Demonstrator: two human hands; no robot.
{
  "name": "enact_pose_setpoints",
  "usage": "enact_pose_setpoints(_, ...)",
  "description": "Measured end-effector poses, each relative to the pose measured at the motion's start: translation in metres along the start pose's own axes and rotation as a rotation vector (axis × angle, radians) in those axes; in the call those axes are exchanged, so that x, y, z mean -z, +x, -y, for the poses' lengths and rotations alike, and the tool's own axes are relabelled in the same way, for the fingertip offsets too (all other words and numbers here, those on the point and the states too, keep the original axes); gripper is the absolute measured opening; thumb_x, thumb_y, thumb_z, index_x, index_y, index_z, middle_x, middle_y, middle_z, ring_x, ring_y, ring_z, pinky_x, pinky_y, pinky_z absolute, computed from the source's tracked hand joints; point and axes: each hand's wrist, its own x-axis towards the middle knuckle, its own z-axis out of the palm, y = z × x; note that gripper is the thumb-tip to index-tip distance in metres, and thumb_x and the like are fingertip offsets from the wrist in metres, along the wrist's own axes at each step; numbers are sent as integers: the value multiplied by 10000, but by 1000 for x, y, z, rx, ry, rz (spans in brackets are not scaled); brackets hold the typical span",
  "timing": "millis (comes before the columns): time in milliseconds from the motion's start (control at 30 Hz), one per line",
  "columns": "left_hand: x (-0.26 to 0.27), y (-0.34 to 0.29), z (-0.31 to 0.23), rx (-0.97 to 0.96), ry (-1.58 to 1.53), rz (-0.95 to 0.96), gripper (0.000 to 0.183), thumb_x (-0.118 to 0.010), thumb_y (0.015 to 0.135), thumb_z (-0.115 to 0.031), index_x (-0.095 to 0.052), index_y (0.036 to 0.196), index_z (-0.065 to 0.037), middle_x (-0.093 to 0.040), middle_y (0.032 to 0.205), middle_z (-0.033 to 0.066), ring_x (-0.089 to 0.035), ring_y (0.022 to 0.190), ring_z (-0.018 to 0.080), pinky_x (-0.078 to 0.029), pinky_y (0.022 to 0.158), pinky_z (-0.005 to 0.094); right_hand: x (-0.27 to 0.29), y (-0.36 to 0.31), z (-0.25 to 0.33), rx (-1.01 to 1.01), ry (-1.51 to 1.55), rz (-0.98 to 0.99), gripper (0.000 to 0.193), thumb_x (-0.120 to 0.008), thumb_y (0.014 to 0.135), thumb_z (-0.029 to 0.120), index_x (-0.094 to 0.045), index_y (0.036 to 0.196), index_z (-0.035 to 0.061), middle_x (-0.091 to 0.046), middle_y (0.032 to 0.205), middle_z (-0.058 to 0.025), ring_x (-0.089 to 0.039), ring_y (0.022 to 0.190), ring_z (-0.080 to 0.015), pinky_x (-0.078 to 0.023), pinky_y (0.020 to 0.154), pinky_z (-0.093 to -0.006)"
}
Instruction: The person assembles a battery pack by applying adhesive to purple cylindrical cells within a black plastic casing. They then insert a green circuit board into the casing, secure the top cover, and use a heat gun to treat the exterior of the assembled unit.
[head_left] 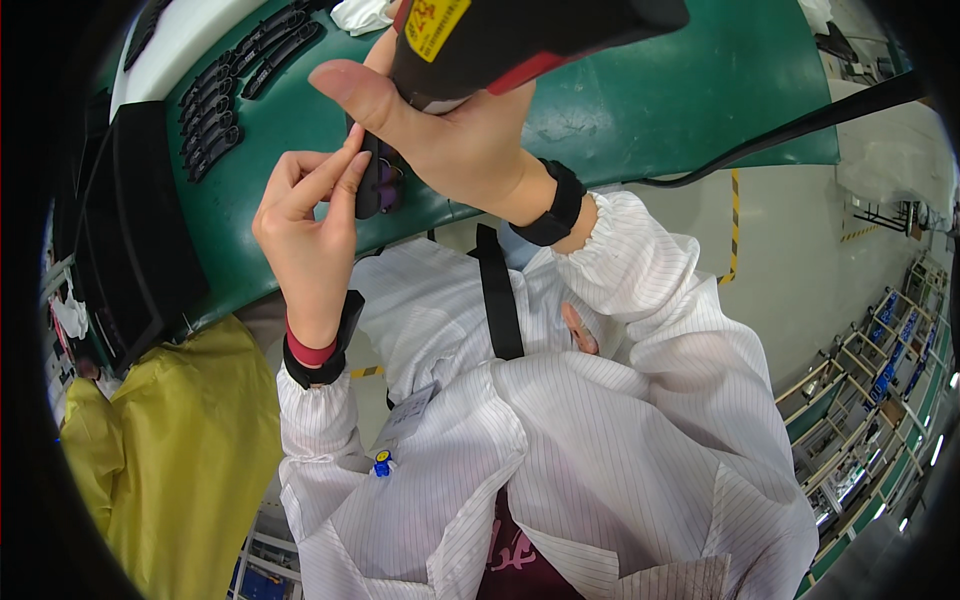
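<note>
My right hand [455,150] is wrapped round a black-and-red handheld device [530,45] with a yellow label; its exact kind is unclear, and the upper frame edge cuts it off. The fingers behind it are mostly hidden, and the thumb points left. To the left and slightly lower, my left hand [315,205] pinches a small elongated black part [370,190] between thumb and fingertips. Purplish shiny spots show along that part's right side, near the table's front edge. Both wrists wear black bands, and a red one also circles the left.
Several curved black parts [212,125] lie in rows on the green table mat [650,110], at the far left. A black panel [135,230] stands at the left edge. Beside me is a person's yellow garment [185,450]. A black strap [800,125] crosses the mat's right side.
</note>
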Motion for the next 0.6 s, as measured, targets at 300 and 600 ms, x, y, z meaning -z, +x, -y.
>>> enact_pose_setpoints(300, 0, 0, 1, 10, 7, 1, 270, -752, 822, -11, -773, 1074, -107, -562, 718, 19, -490, 612, 92, -380, 514, 251, -4, -7, 10, -339, 288, 43, 233, -709, 917, 97, -726, 1143, 40, -736, 997, -71, -676, 859, -133, -517, 758, -270)
enact_pose_setpoints(600, 0, 0, 3, -15, 9, -14, 275, -752, 821, -9, -772, 1078, -107, -563, 719, 24, -491, 607, 93, -389, 518, 253, -1, 3, -1, -91, 134, -41, 193, -750, 867, 61, -717, 1041, -15, -734, 951, -87, -682, 815, -150, -515, 712, -277)
